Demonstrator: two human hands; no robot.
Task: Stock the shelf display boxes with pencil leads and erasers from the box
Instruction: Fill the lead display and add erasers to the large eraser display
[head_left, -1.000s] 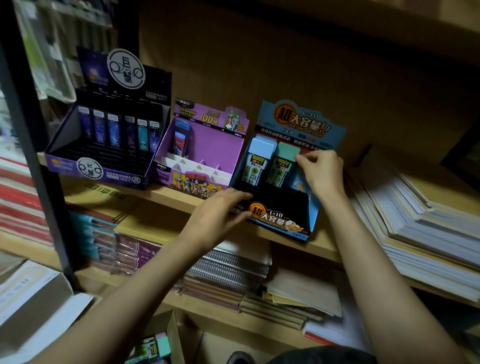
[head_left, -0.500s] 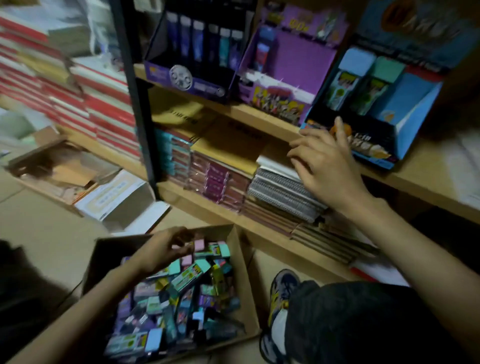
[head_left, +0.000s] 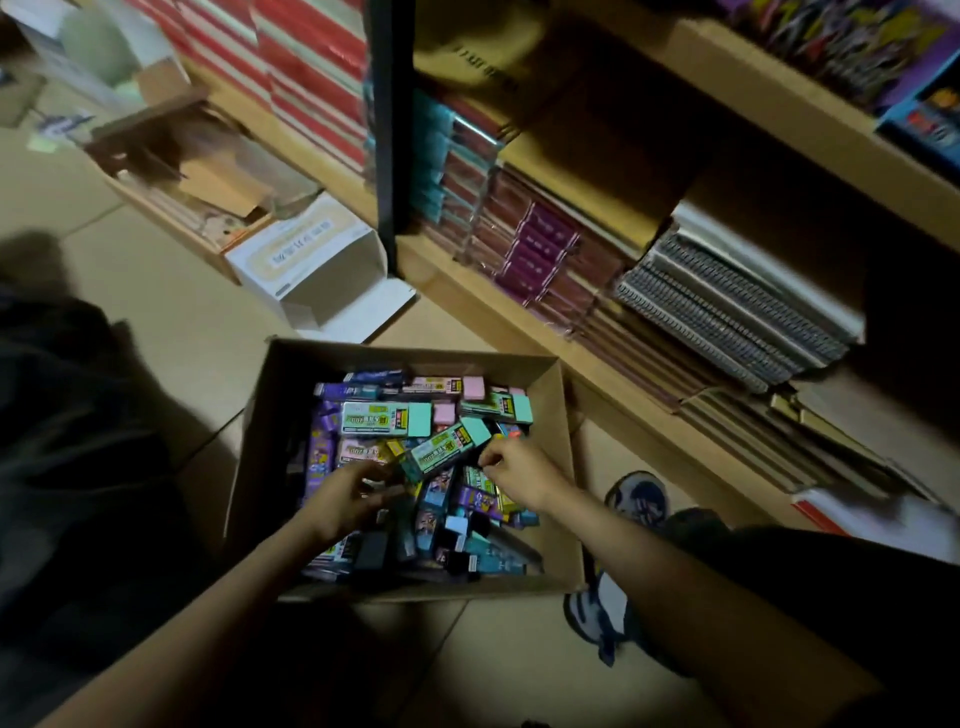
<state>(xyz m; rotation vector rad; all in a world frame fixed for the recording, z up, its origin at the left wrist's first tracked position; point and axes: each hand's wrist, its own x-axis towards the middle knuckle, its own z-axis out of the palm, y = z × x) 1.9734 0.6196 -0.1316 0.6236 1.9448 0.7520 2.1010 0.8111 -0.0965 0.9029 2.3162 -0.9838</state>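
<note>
Box (head_left: 551, 415) on floor (head_left: 171, 312), full of erasers (head_left: 387, 418) & lead packs (head_left: 318, 457). L hand (head_left: 348, 501) in pile, fingers curled, blurred; can't tell if holding. R hand (head_left: 514, 467) fingers pinched beside teal eraser (head_left: 447, 448), grip unclear.

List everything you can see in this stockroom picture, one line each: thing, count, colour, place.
cardboard box: one, brown, open on the floor
packs: many, teal, pink and purple, heaped in the cardboard box
white box: one, white, open on the floor
spiral notebooks: one stack, grey, lower shelf
display boxes: two, purple and blue, partly seen, top right shelf
shoes: two, blue and white, beside the cardboard box
left hand: one, among the packs, grip unclear
right hand: one, over the packs, grip unclear
</note>
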